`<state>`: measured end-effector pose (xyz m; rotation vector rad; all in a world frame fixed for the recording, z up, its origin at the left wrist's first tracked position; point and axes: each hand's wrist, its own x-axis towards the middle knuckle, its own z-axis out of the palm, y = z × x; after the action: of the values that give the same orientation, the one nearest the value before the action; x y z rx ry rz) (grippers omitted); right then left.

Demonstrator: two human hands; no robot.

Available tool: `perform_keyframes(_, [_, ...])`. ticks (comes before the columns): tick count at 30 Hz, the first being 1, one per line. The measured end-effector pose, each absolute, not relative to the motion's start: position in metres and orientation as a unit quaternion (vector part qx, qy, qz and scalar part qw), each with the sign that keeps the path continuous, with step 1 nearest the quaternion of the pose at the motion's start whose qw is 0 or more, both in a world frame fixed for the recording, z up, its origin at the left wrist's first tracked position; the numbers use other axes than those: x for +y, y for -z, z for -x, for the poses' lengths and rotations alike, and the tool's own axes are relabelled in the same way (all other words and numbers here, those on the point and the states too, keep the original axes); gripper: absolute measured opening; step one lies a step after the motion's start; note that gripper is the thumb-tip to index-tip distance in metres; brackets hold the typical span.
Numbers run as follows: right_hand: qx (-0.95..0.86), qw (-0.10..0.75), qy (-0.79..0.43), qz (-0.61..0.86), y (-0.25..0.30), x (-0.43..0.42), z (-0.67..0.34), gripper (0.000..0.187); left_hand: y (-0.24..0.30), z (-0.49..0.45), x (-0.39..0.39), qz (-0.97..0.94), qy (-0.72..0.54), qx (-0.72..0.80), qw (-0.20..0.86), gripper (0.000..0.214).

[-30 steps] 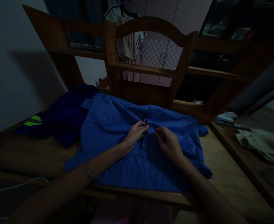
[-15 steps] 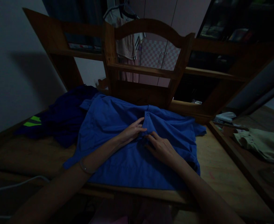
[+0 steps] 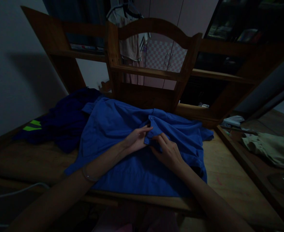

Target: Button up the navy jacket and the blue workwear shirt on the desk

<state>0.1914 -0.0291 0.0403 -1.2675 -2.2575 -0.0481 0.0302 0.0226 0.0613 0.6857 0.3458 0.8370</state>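
Note:
A blue buttoned garment point(image 3: 122, 174), which looks like a work shirt, lies spread over the wooden table. My left hand point(image 3: 137, 139) has its thumb on top of the front placket point(image 3: 153, 124) and its fingers underneath, pinching the cloth. From the other side my right hand point(image 3: 166, 148) grips the placket's lower part between thumb and fingers. A small round button shows near the placket's top. Between the hands the cloth edge is lifted and folded; the dim light hides finer detail there.
A dark blue garment with a bright yellow-green strip point(image 3: 66, 122) is heaped at the left. Behind the table stands a wooden shelf frame point(image 3: 153, 75). Pale folded cloth point(image 3: 269, 149) lies at the right beyond a raised wooden edge point(image 3: 243, 164). A white cable point(image 3: 18, 190) runs at lower left.
My left fingers have slipped beneath the placket edge, and its thumb now presses on top. The placket between my hands has been raised and turned; my right hand has barely moved.

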Motion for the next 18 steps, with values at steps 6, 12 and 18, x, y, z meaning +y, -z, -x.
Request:
perform_keyframes(6, [-0.847,0.28,0.018,0.451,-0.039,-0.03,-0.19,0.024,-0.063,-0.032,0.018,-0.293,-0.389,0.135,0.863,0.011])
perform_keyframes(12, [-0.827,0.333,-0.052,0.449,-0.037,-0.029,-0.19,0.028,-0.066,-0.03,0.016,-0.308,-0.382,0.127,0.862,0.021])
perform_keyframes(18, [-0.779,0.392,-0.173,0.458,-0.042,-0.022,-0.196,0.02,-0.073,-0.032,0.009,-0.316,-0.396,0.113,0.855,0.026])
